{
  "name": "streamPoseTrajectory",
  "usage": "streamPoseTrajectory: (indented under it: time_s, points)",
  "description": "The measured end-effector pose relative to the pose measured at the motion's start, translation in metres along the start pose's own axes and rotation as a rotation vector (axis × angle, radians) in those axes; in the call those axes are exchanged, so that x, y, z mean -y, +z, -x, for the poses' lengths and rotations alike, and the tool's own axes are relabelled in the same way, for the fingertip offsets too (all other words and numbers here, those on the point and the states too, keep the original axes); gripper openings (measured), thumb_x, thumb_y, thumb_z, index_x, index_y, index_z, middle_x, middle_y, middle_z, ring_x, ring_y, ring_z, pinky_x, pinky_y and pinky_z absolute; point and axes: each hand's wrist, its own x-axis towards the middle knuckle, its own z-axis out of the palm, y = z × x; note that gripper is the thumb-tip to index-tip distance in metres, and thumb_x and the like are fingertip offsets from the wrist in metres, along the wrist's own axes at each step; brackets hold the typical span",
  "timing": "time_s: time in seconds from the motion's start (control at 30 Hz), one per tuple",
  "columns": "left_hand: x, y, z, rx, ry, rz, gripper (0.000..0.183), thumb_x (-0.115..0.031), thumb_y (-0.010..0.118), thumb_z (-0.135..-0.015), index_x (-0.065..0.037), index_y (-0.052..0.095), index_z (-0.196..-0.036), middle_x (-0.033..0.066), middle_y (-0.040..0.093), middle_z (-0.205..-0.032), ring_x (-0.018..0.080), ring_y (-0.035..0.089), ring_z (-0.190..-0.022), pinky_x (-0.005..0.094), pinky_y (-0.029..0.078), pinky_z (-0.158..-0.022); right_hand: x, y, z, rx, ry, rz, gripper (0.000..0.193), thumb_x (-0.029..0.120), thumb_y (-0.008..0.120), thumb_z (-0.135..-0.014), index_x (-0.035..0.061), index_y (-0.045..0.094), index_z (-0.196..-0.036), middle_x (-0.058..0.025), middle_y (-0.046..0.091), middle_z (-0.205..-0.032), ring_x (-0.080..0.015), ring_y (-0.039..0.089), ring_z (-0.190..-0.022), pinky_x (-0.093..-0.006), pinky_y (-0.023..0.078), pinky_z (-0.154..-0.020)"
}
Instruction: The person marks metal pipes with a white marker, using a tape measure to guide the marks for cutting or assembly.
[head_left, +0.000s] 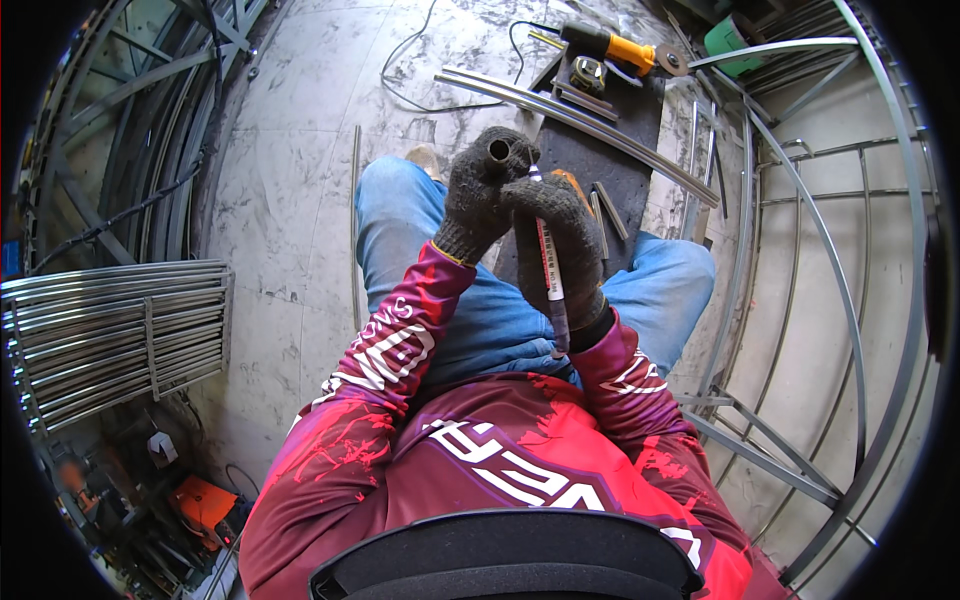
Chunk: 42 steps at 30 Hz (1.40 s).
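Observation:
My left hand, in a dark knit glove, is closed around a round metal tube, whose open end faces up. Much of the tube is hidden by the fingers. Close against it on the right, my gloved right hand grips a white and red marker pen. The pen's upper end points at the left hand's fingers; its lower end hangs toward my lap. Beyond both hands, long metal bars lie across a dark board. Short metal pieces rest beside the right hand.
A yellow and black angle grinder and a tape measure lie at the far end. Steel racks stand left, a curved metal frame right. An orange box sits lower left. A cable crosses the floor.

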Motion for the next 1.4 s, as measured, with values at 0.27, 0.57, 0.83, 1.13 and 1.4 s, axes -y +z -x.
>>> streamPoseTrajectory:
  time_s: [0.27, 0.57, 0.83, 1.13, 1.4]
  points:
    - [-0.006, 0.007, 0.000, -0.024, 0.048, -0.227, 0.018, -0.019, 0.067, -0.093, -0.001, 0.065, -0.091, 0.0116, 0.065, -0.086, 0.0235, 0.064, -0.077, 0.0358, 0.050, -0.070, -0.003, -0.004, 0.013, -0.158, 0.421, -0.262, 0.024, 0.004, 0.062, -0.097, 0.0056, 0.064, -0.121, -0.0070, 0.068, -0.106, -0.0145, 0.066, -0.086, -0.0277, 0.054, -0.071]
    - [-0.015, 0.011, 0.000, -0.041, 0.063, -0.331, 0.017, -0.016, 0.062, -0.097, -0.001, 0.065, -0.090, 0.0125, 0.064, -0.082, 0.0243, 0.064, -0.074, 0.0363, 0.049, -0.067, -0.002, -0.021, 0.001, -0.203, 0.623, -0.489, 0.031, 0.015, 0.068, -0.096, 0.0006, 0.061, -0.123, -0.0057, 0.069, -0.088, -0.0099, 0.063, -0.074, -0.0233, 0.051, -0.064]
    - [-0.015, 0.010, 0.002, -0.036, 0.053, -0.359, 0.017, -0.016, 0.062, -0.097, -0.001, 0.066, -0.090, 0.0135, 0.065, -0.084, 0.0274, 0.065, -0.075, 0.0380, 0.049, -0.067, 0.003, -0.027, -0.009, -0.166, 0.652, -0.489, 0.020, 0.005, 0.062, -0.093, 0.0002, 0.057, -0.112, -0.0105, 0.066, -0.094, -0.0158, 0.066, -0.077, -0.0271, 0.054, -0.070]
    - [-0.007, 0.007, 0.010, 0.073, 0.225, -0.421, 0.015, -0.014, 0.057, -0.094, -0.002, 0.063, -0.100, 0.0159, 0.064, -0.090, 0.0335, 0.065, -0.081, 0.0388, 0.051, -0.073, 0.008, -0.014, -0.020, -0.105, 0.437, -0.334, 0.022, -0.005, 0.071, -0.084, 0.0031, 0.060, -0.100, -0.0049, 0.061, -0.091, -0.0129, 0.060, -0.078, -0.0264, 0.052, -0.072]
    - [-0.007, 0.010, 0.014, 0.040, 0.080, -0.227, 0.018, -0.015, 0.065, -0.089, -0.001, 0.064, -0.100, 0.0156, 0.064, -0.091, 0.0319, 0.065, -0.082, 0.0375, 0.051, -0.073, 0.006, -0.010, -0.013, -0.075, 0.306, -0.265, 0.027, -0.005, 0.071, -0.081, 0.0044, 0.060, -0.104, -0.0069, 0.064, -0.097, -0.0155, 0.063, -0.089, -0.0289, 0.051, -0.079]
